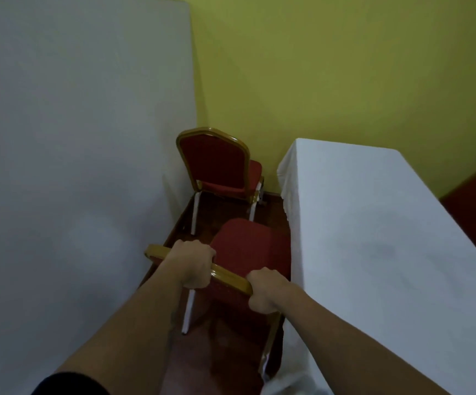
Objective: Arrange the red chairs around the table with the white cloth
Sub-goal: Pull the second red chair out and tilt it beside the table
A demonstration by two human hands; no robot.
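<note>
Two white-clothed tables: one table [74, 138] left, another [387, 238] right. Between them, the near chair [248, 246] looks stiff, moderately heavy; its gold top rail suits holding. Left hand [194, 269] and right hand [262, 289] each keep a closed grip on it.

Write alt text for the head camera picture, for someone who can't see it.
Both hands, left and right, grip the gold top rail of a red chair in a narrow aisle between two white-clothed tables. A second red chair stands ahead by a yellow wall.
</note>
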